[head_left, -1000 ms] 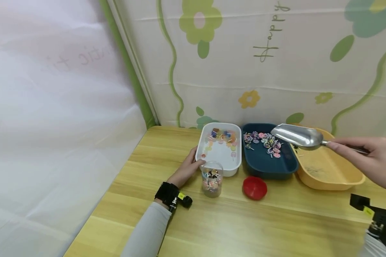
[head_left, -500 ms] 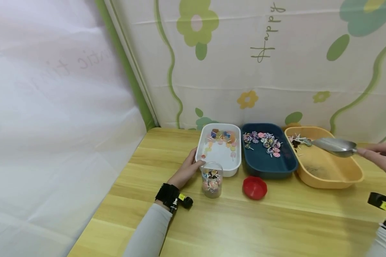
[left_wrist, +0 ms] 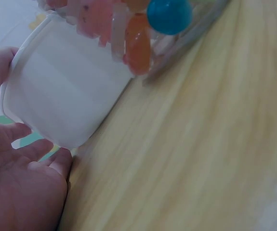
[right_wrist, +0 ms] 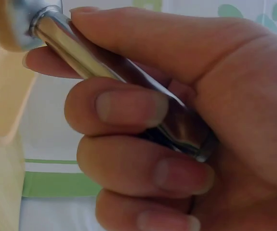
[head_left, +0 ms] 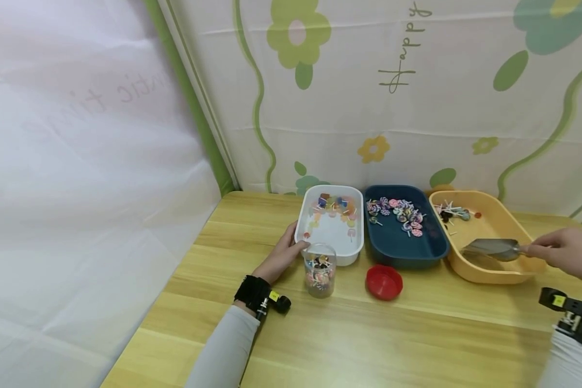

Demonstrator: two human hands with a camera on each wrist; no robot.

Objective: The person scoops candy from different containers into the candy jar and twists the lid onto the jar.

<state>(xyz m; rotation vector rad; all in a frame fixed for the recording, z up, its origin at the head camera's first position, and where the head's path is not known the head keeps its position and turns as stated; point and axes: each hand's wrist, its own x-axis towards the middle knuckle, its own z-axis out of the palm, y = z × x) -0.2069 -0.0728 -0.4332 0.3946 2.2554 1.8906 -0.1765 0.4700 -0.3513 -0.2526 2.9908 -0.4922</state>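
My right hand (head_left: 565,252) grips the metal scoop (head_left: 494,249) by its handle. In the right wrist view, the fingers curl round that handle (right_wrist: 119,67) with the thumb along it. The scoop's bowl is down inside the front part of the yellow bin (head_left: 514,267). Miniature lollipops (head_left: 447,212) lie at that bin's back left. My left hand (head_left: 283,256) holds the front left corner of the white bin (head_left: 331,233), thumb at the rim and fingers against the outer wall (left_wrist: 71,82). Just right of it stands a clear jar (head_left: 320,291) partly filled with small lollipops.
Between the white and yellow bins stands a dark blue bin (head_left: 397,250) with swirled lollipops (head_left: 407,215) toward its back. A red lid (head_left: 384,283) lies in front on the wooden table (head_left: 368,345). A printed curtain (head_left: 330,118) hangs close behind the bins.
The scoop first moves right from above the blue bin, then comes down into the yellow bin. A small red piece now shows in the yellow bin. My left hand stays at the white bin.
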